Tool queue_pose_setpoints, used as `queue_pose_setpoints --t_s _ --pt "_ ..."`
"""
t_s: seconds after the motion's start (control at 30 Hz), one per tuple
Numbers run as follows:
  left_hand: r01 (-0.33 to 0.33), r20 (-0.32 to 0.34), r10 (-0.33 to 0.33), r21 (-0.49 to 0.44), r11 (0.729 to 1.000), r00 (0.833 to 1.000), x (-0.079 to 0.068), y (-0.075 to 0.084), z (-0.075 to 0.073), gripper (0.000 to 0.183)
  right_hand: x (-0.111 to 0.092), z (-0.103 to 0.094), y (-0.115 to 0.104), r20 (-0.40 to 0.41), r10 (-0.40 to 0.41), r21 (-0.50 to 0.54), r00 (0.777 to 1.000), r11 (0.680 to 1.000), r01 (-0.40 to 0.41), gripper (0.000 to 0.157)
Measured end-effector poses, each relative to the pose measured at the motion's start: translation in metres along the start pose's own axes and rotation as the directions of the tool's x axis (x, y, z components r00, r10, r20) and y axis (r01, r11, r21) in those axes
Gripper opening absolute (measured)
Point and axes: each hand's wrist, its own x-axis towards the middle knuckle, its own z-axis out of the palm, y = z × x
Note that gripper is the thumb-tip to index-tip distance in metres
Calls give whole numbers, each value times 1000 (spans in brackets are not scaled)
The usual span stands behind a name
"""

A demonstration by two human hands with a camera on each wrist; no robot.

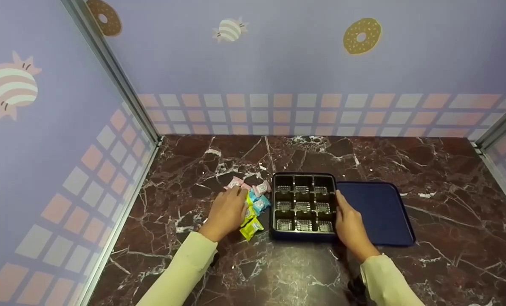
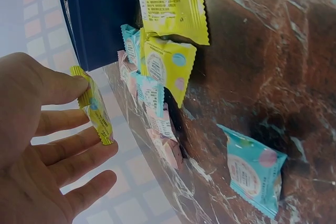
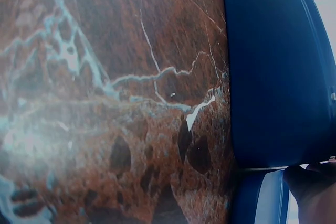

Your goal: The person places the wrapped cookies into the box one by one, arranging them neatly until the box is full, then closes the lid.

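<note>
My left hand [image 1: 228,209] pinches a small yellow wrapped candy [image 2: 95,107] between thumb and fingers; the left wrist view shows it held above the tabletop. Beside that hand lies a pile of wrapped candies, with yellow ones [image 2: 170,66], blue ones [image 1: 260,204] and pink ones [image 1: 261,188]. One blue candy [image 2: 254,171] lies apart from the pile. My right hand [image 1: 351,224] rests along the right side of a dark blue box [image 1: 306,236], its visible fingers fairly straight. A black tray [image 1: 303,197] with several bare compartments fills the box. In the right wrist view, only part of that hand shows.
The dark blue lid [image 1: 378,212] lies flat to the right of the box, close to its side. Brown marbled tabletop [image 1: 299,276] spreads under everything. A patterned wall [image 1: 286,63] stands behind, with side panels at left and right.
</note>
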Motion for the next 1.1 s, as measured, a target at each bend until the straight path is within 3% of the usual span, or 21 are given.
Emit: queue_pose_setpoints --t_s 0.47,1.1 --pt "-38 -53 37 -14 999 998 11 12 0 24 -1 1 0 -43 -29 -22 999 999 29 50" --pt "-62 4 62 -16 998 998 21 26 -2 26 0 0 0 -13 -9 -7 1000 1000 9 50"
